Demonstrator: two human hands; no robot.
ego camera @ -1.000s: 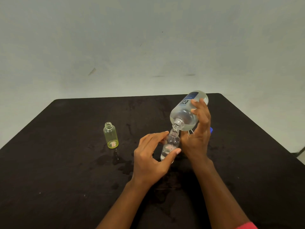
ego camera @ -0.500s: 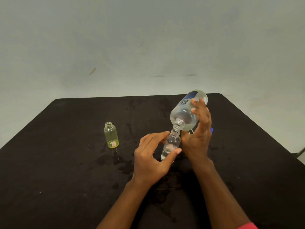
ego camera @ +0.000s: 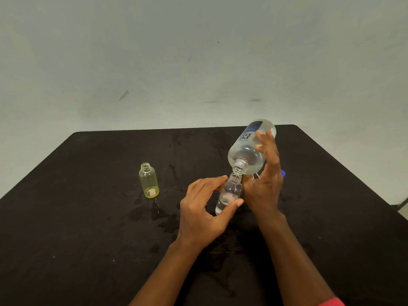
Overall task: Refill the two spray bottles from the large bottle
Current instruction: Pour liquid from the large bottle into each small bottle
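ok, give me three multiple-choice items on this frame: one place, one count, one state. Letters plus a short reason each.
1. Where is the yellow-tinted bottle?
A. standing alone on the table, to the left of both hands
B. tipped over at the table's near edge
C. lying on its side at the far edge

2. How many small bottles are in view?
A. one
B. two
C. four

3. How is the large bottle held?
A. upright and capped
B. flat on the table
C. tilted, open mouth down at the neck of the clear small bottle

Answers:
1 A: it stands upright and nothing touches it.
2 B: there is the yellow-tinted bottle and the clear small bottle that the left hand grips.
3 C: the right hand tips it over that neck.
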